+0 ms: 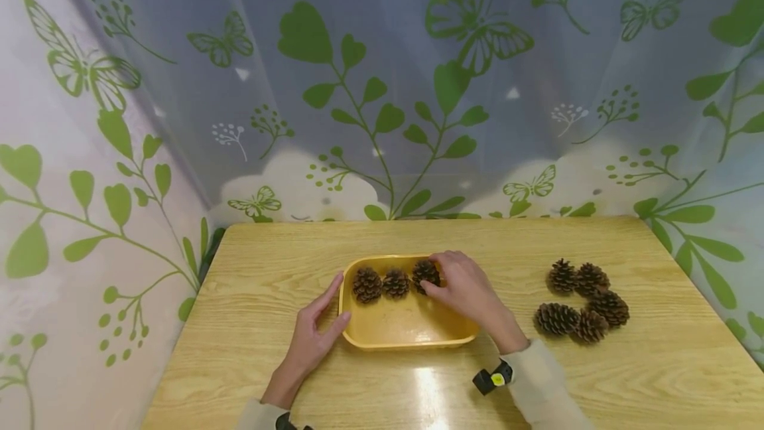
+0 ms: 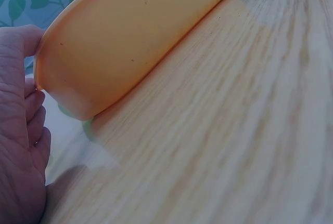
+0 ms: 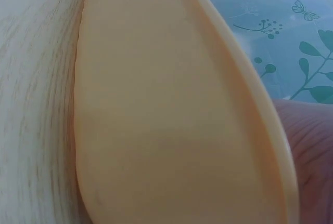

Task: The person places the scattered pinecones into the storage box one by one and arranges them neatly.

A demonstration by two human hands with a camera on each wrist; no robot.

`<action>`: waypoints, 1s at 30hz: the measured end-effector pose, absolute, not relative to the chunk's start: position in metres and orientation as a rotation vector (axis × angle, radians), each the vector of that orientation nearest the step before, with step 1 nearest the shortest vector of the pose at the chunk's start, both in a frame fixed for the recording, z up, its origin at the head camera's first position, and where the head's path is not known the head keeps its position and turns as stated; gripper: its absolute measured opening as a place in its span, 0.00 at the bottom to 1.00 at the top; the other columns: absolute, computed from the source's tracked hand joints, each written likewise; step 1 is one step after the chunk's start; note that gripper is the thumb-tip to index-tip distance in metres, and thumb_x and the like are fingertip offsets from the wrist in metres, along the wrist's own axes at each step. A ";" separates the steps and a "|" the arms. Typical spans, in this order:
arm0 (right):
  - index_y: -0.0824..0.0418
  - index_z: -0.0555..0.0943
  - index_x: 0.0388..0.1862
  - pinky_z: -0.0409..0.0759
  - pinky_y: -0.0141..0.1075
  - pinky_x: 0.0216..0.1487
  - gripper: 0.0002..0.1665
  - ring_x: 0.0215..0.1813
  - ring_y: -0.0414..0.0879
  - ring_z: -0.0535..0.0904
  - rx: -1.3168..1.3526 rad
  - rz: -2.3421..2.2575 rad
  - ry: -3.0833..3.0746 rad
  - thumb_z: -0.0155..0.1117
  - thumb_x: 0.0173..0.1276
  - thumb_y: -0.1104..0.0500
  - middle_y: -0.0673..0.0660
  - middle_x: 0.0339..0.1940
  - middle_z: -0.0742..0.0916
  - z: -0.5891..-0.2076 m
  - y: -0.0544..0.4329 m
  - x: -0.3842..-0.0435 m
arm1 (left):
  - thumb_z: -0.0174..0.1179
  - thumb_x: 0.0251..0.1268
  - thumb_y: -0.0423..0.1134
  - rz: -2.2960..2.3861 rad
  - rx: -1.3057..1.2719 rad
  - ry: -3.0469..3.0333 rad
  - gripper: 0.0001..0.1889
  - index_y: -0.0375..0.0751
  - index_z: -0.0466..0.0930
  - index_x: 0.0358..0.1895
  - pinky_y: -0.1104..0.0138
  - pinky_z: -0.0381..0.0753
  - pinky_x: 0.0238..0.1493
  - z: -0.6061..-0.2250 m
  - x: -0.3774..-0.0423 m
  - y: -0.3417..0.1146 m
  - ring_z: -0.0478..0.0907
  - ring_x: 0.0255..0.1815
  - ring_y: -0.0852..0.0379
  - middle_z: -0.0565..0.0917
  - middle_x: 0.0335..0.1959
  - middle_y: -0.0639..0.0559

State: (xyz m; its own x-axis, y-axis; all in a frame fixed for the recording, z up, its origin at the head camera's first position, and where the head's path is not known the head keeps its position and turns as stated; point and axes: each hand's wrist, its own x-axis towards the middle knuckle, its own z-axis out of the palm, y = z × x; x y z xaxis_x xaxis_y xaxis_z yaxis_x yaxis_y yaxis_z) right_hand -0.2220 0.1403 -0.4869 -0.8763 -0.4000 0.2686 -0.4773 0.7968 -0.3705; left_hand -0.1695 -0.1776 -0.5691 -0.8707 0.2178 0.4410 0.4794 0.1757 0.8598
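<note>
A yellow plastic tray (image 1: 396, 332) stands on the table with two pine cones (image 1: 367, 285) side by side along its far left part. In its far right part my right hand (image 1: 467, 287) pinches another pine cone (image 1: 425, 273) between thumb and fingers. My left hand (image 1: 309, 336) rests against the tray's left end, its fingers fairly straight and thumb spread toward the near corner. The left wrist view shows that hand (image 2: 20, 125) touching the tray's rim. Over in the right wrist view, the tray's outer wall (image 3: 166, 99) hides the cones and most of my right hand.
Several loose pine cones (image 1: 591, 326) lie in a curved cluster on the wooden table (image 1: 262, 264), right of the tray. A patterned curtain (image 1: 382, 85) hangs behind the table's far edge and along both sides. Each wrist wears a dark strap (image 1: 495, 377).
</note>
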 end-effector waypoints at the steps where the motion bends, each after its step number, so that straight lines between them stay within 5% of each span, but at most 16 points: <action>1: 0.69 0.83 0.57 0.79 0.39 0.34 0.28 0.33 0.45 0.76 0.696 0.645 -2.807 0.77 0.67 0.51 0.54 0.31 0.84 -0.487 0.140 -0.222 | 0.61 0.73 0.27 -1.762 -0.676 -2.231 0.34 0.36 0.63 0.80 0.71 0.57 0.81 -0.569 -0.169 -0.177 0.61 0.81 0.48 0.66 0.80 0.41; 16: 0.68 0.85 0.56 0.84 0.51 0.59 0.28 0.39 0.50 0.83 0.730 0.600 -2.766 0.77 0.68 0.48 0.54 0.35 0.88 -0.487 0.141 -0.223 | 0.61 0.73 0.27 -1.761 -0.684 -2.229 0.34 0.38 0.63 0.80 0.71 0.58 0.81 -0.569 -0.170 -0.177 0.61 0.82 0.50 0.66 0.80 0.40; 30: 0.69 0.85 0.57 0.82 0.55 0.64 0.28 0.47 0.56 0.86 0.742 0.628 -2.740 0.76 0.69 0.50 0.62 0.43 0.90 -0.488 0.145 -0.220 | 0.61 0.74 0.28 -1.770 -0.693 -2.218 0.34 0.37 0.63 0.80 0.71 0.58 0.80 -0.570 -0.170 -0.177 0.61 0.82 0.50 0.66 0.79 0.38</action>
State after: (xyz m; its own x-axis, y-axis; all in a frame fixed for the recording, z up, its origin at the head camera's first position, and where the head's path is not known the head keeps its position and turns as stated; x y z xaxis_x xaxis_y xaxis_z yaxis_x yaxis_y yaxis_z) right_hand -0.2198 0.1450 -0.4881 -0.8444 -0.4241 0.3273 -0.5244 0.7795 -0.3425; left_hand -0.1700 -0.1771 -0.5699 -0.8646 0.2233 0.4501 0.4884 0.1636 0.8571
